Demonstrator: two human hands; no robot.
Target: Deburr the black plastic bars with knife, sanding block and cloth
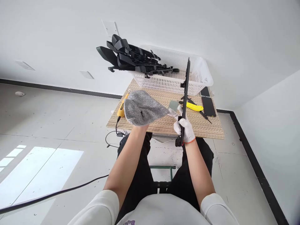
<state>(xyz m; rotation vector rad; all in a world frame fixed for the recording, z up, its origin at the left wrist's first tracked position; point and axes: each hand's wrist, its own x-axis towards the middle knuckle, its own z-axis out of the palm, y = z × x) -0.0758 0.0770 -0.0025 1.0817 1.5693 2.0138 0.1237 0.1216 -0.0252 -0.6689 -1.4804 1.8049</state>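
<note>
One long black plastic strip (187, 81) stands upright over the striped worktop's (159, 127) near edge, gripped low by my white-gloved right hand (187, 130). Mottled grey knit cloth (146, 107) hides my left hand's (140, 128) fingers; I can't tell their state. Loose fabric could snag clips.

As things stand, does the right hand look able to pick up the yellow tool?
Probably not directly: the yellow tool lies close by, but the gloved right hand is holding the long black plastic part.
</note>
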